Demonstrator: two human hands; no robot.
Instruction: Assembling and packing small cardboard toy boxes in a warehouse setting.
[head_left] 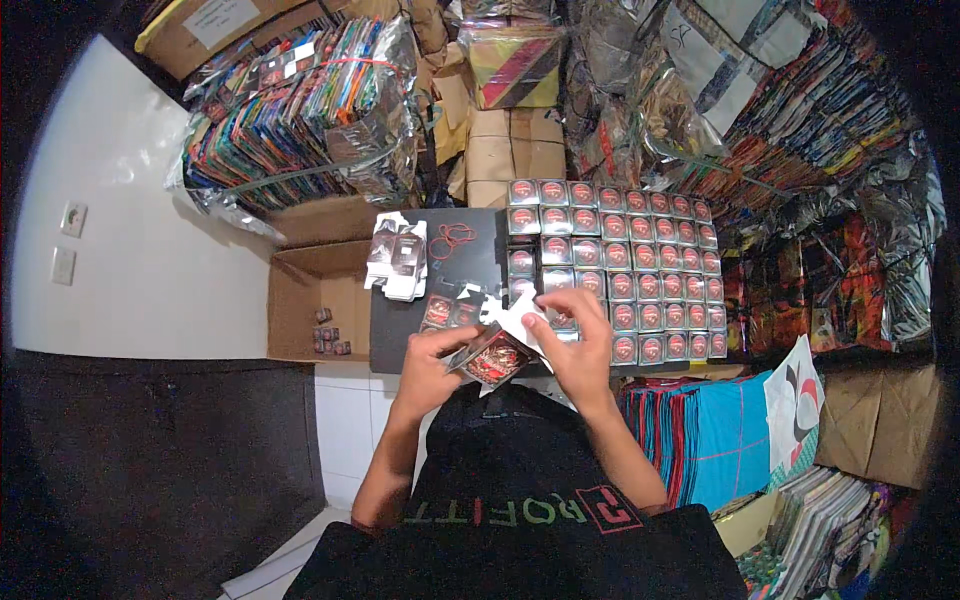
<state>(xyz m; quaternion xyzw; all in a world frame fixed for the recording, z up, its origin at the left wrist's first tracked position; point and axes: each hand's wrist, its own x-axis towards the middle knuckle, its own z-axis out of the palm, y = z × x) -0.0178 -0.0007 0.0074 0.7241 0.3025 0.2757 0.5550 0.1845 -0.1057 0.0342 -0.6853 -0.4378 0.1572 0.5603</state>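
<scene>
Red-and-black small carton [492,357] sits between both hands at the black tabletop's [480,260] near edge. Left hand [428,368] and right hand [572,348] both grasp it; its white flap [515,322] is partly hidden by fingers.

Single view, head-mounted fisheye, looking steeply down over the person's chest. Both forearms enter from the lower edge; left hand [425,365] and right hand [572,345] sit just below frame centre, close to the lens. Beyond the hands: black board [480,262] with rows of small boxes [640,262]. Left of the left hand: open carton [300,300], white wall [150,250]. Edges bend hard at the rim. No second view, so no overlap.
</scene>
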